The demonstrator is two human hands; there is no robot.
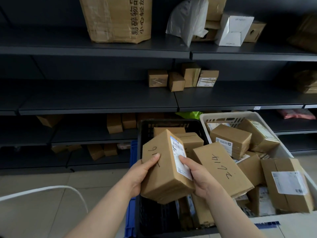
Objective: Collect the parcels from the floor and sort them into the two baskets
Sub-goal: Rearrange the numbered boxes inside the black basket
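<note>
I hold a brown cardboard parcel with a white label and handwritten digits in both hands above the black basket. My left hand grips its left face, my right hand its labelled right side. The black basket holds a few brown boxes, mostly hidden under the parcel. To its right stands the white basket, filled with several cardboard parcels; one marked "2614" lies across the two baskets' shared edge.
Dark metal shelving rises behind the baskets, carrying small boxes, a large carton and a white bag. A blue crate sits under the black basket. A white cable arcs over the tiled floor at left.
</note>
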